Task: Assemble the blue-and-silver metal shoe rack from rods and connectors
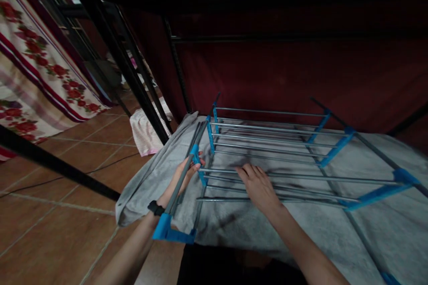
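Note:
A rack of grey metal tubes and blue plastic brackets lies on a grey blanket. My left hand, with a black band on the wrist, is closed round a blue bracket on the rack's left side. My right hand grips a long metal tube near its middle, fingers curled over it. The tube's left end meets the bracket at my left fingertips. Below it, another tube has a free left end. A lower blue bracket sits at the near left corner.
Black metal bed posts stand at the left, with a dark bar overhead. A maroon curtain hangs behind the rack. On the tiled floor lie a cable and a pale cloth. A flowered curtain hangs far left.

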